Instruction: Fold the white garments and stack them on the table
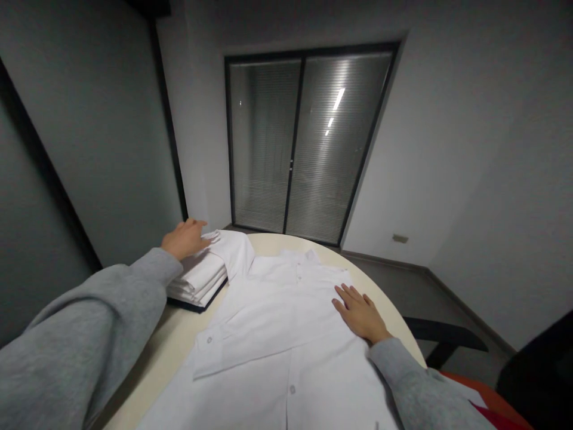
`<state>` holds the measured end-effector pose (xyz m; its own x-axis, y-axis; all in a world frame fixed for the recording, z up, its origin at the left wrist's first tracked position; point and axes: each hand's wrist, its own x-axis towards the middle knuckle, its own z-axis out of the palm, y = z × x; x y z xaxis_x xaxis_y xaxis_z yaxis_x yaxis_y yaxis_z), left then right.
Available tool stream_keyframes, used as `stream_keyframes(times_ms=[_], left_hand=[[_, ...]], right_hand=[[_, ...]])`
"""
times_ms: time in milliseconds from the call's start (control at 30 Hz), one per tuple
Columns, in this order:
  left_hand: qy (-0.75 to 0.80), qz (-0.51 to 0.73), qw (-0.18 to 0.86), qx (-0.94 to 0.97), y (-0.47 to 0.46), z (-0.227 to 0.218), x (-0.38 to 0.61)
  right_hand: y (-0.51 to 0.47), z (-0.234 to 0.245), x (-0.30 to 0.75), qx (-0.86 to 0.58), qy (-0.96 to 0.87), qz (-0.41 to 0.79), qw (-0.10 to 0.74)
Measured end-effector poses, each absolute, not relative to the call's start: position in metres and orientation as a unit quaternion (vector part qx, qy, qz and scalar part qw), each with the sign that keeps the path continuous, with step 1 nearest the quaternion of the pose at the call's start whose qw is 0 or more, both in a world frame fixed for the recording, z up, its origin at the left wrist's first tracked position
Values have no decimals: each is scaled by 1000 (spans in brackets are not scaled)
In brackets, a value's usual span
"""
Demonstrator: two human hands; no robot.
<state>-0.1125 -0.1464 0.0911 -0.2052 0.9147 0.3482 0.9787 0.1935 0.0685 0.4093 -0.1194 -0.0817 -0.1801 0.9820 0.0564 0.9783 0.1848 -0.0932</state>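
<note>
The left hand (185, 238) lay above a stack of folded white cloth (199, 279), its fingers beside a sleeve (236, 251) end; whether they gripped it could not be told. Between the hands, a white shirt (277, 310) lay spread on the bench (176, 334). The right hand (359, 312) rested open, palm down, on the shirt.

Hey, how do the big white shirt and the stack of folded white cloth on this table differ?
The white shirt lies mostly spread out, one sleeve folded across it; the folded cloth stack is compact, in several layers. The shirt shows buttons; I see none on the stack. The shirt covers much of the table, the stack only a small patch. Both are white.
</note>
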Motion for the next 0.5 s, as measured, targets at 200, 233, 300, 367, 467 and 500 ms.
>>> stream_keyframes(times_ms=[200,233,300,367,467,500], left_hand=[[-780,-134,119,-600,-120,97,-117],[-785,-153,126,-586,-115,109,-113],[-785,-228,142,-558,-104,139,-95],[-733,-368,141,-554,-93,169,-58],[-575,-537,54,-615,-97,194,30],[-543,-541,35,-641,-107,194,64]], right_hand=[[-119,-86,410,-636,-763,50,107],[-119,-87,410,-635,-761,57,124],[-118,-90,409,-631,-754,75,166],[-116,-91,409,-627,-742,94,220],[-113,-88,412,-610,-710,120,331],[-112,-86,415,-602,-693,129,376]])
